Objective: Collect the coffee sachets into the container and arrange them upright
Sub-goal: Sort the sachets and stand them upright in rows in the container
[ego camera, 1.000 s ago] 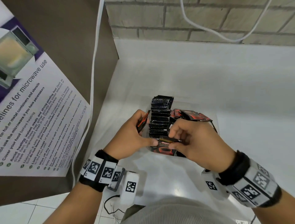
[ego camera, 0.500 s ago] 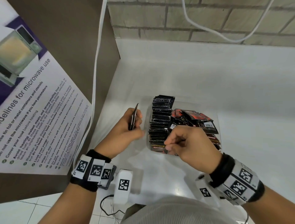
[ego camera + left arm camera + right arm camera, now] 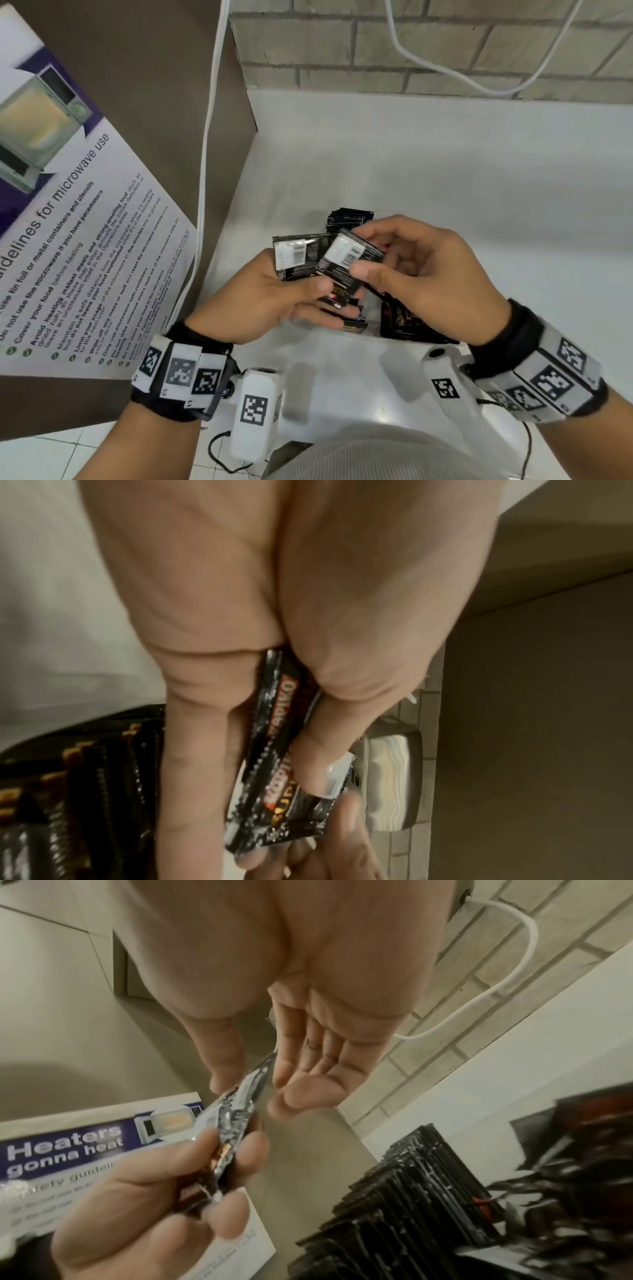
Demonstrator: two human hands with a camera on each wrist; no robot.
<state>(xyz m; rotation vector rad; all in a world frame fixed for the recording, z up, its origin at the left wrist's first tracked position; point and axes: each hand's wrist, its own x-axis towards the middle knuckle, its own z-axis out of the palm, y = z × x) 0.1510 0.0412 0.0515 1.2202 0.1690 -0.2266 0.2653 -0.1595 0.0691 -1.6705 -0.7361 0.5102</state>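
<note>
Head view: the left hand [image 3: 274,301] grips a small stack of coffee sachets [image 3: 299,255] between thumb and fingers, above the white counter [image 3: 479,192]. The right hand [image 3: 428,274], at 3 o'clock of the left, pinches one tilted sachet [image 3: 349,260] overlapping that stack. Beneath both hands stands the row of upright sachets [image 3: 347,217]; the container itself cannot be made out. A microwave poster [image 3: 68,246] lies at 9 o'clock. Left wrist view: the thumb [image 3: 318,764] presses sachets against the fingers. Right wrist view: thumb and forefinger pinch the sachet's upper edge [image 3: 240,1096]; the upright row [image 3: 404,1191] sits at 4 o'clock.
</note>
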